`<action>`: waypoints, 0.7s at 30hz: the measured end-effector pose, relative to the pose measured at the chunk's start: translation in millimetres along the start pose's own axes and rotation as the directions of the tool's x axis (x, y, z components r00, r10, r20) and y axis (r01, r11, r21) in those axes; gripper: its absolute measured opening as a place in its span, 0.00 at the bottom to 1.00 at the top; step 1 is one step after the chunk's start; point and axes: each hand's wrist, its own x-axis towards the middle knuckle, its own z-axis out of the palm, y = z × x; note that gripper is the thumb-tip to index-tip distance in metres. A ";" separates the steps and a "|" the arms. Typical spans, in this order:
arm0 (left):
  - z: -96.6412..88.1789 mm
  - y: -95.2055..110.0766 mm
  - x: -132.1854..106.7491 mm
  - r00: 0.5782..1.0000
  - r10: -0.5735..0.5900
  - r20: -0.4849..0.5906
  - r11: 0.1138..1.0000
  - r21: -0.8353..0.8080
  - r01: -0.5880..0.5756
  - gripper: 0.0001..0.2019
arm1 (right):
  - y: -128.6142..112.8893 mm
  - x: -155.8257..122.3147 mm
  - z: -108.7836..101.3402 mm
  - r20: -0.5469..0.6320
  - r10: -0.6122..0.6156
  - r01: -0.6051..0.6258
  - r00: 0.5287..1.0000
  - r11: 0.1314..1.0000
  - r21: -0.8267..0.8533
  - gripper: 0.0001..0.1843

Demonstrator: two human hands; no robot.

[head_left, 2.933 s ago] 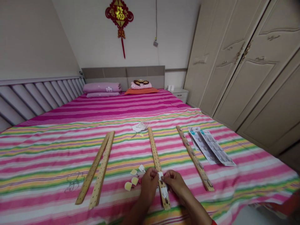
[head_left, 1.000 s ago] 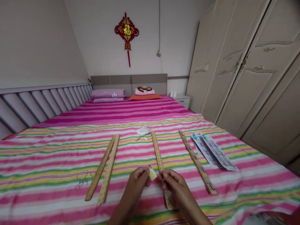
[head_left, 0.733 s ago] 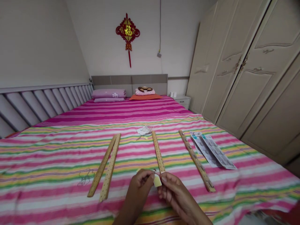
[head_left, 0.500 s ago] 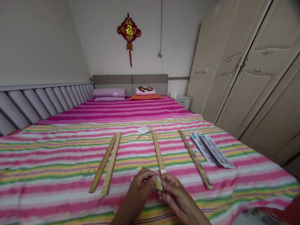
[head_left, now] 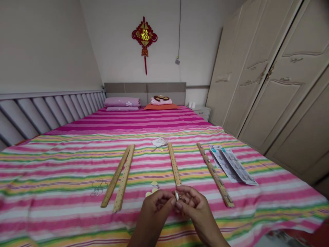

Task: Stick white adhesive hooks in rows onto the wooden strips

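Note:
My left hand (head_left: 156, 207) and my right hand (head_left: 193, 204) meet over the near end of the middle wooden strip (head_left: 174, 167) on the striped bedspread. Together their fingertips pinch a small white adhesive hook (head_left: 177, 195). Both hands have curled fingers. A few pale yellow backing pieces (head_left: 153, 187) lie on the sheet just left of my hands. The strip's near end is hidden under my right hand.
Two more perforated wooden strips (head_left: 120, 177) lie crossed at left, and another strip with hooks (head_left: 215, 175) lies at right beside printed packaging cards (head_left: 232, 165). A torn wrapper (head_left: 159, 141) lies farther up. The wardrobe (head_left: 272, 75) lines the right side; pillows (head_left: 122, 102) lie at the headboard.
The yellow-backed piece held between my hands a second ago is gone; only a small white hook is now pinched. My hands have stayed over the strip's near end while the view shifted slightly.

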 end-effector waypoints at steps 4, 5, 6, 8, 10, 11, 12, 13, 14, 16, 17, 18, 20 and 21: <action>-0.1 -1.1 1.1 1.000 -0.016 -0.014 0.999 0.037 0.017 0.08 | -0.9 0.2 -1.6 0.012 -0.009 0.009 1.000 0.999 -0.051 0.16; -0.4 -1.8 1.6 1.000 -0.021 -0.016 0.999 0.049 0.022 0.08 | -1.0 0.4 -2.0 0.011 -0.022 0.023 1.000 0.998 -0.064 0.15; -0.6 -2.4 2.0 0.999 -0.026 -0.018 0.998 0.058 0.027 0.08 | -1.0 0.7 -2.5 0.010 -0.035 0.036 0.999 0.996 -0.079 0.15; -0.5 -2.8 2.6 0.999 -0.037 -0.026 0.997 0.073 0.039 0.08 | -0.9 1.2 -3.6 0.007 -0.060 0.060 0.998 0.992 -0.111 0.14; -0.1 -2.1 2.8 0.998 -0.043 -0.035 0.995 0.086 0.046 0.08 | -0.7 1.6 -4.9 0.007 -0.080 0.080 0.997 0.988 -0.133 0.14; 0.2 -1.6 2.8 0.998 -0.044 -0.042 0.995 0.090 0.048 0.08 | -0.6 1.7 -5.4 0.010 -0.089 0.089 0.996 0.986 -0.141 0.14; 0.5 -1.2 2.8 0.998 -0.046 -0.049 0.994 0.095 0.050 0.08 | -0.5 1.8 -5.9 0.014 -0.094 0.095 0.995 0.984 -0.149 0.14; 0.7 -0.8 2.8 0.997 -0.046 -0.054 0.994 0.100 0.051 0.08 | -0.4 1.8 -6.4 0.018 -0.097 0.099 0.995 0.983 -0.155 0.14; 0.9 -0.7 2.8 0.997 -0.046 -0.056 0.993 0.107 0.052 0.07 | -0.2 1.9 -6.7 0.020 -0.097 0.099 0.995 0.982 -0.160 0.13; 0.9 -1.0 3.0 0.998 -0.040 -0.055 0.992 0.121 0.046 0.07 | 0.2 2.2 -7.5 0.021 -0.099 0.101 0.995 0.982 -0.158 0.13; 0.8 -1.4 3.2 0.998 -0.038 -0.050 0.991 0.125 0.044 0.07 | 0.4 2.4 -7.8 0.022 -0.101 0.104 0.995 0.983 -0.154 0.13; 0.8 -1.9 3.3 0.998 -0.039 -0.044 0.991 0.128 0.044 0.07 | 0.7 2.6 -8.2 0.023 -0.104 0.106 0.994 0.983 -0.151 0.13; 0.8 -2.8 3.6 0.998 -0.041 -0.047 0.990 0.135 0.047 0.07 | 1.0 3.0 -8.7 0.027 -0.111 0.114 0.993 0.982 -0.151 0.13; 0.9 -3.0 3.7 0.998 -0.041 -0.051 0.989 0.140 0.047 0.07 | 1.0 3.1 -8.8 0.029 -0.111 0.114 0.993 0.981 -0.155 0.13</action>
